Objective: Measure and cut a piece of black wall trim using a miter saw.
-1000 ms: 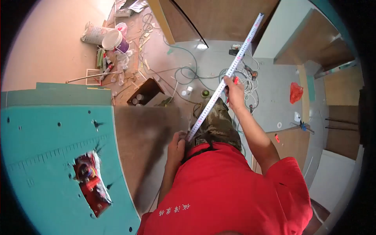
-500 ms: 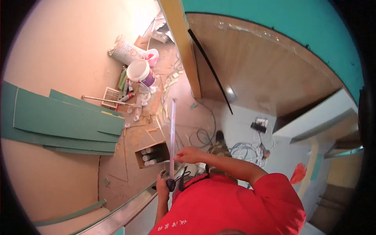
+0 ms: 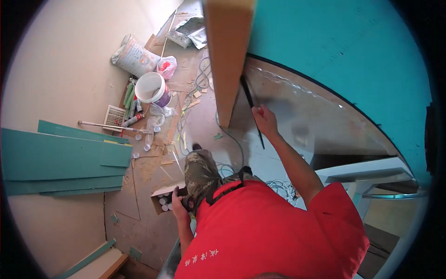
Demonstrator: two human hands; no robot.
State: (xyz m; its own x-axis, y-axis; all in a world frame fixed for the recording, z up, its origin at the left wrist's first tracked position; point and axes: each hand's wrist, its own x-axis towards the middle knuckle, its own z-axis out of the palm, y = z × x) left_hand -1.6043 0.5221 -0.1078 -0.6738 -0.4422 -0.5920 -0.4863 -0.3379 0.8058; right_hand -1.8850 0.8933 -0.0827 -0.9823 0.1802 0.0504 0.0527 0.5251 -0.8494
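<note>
My right hand (image 3: 265, 122) is raised against a brown wooden panel (image 3: 306, 116), beside a thin black strip (image 3: 252, 109) running down it. Its fingers are closed on a small red item (image 3: 260, 111); what it is I cannot tell. My left hand (image 3: 178, 205) hangs by my hip, closed around a dark tape measure case (image 3: 188, 202). No tape blade shows between the hands. My red shirt (image 3: 269, 232) and camouflage trouser leg (image 3: 200, 172) fill the lower middle.
A wooden beam (image 3: 227, 56) and teal board (image 3: 334, 51) are close overhead. On the floor lie a white bucket (image 3: 151, 88), a sack (image 3: 134, 56), stacked green boards (image 3: 60, 158), a cardboard box of tubes (image 3: 162, 201) and white cables (image 3: 284, 187).
The long white tape stretched between my hands is gone from sight. My right hand has moved up to the panel by the black strip. The view has swung toward the ceiling.
</note>
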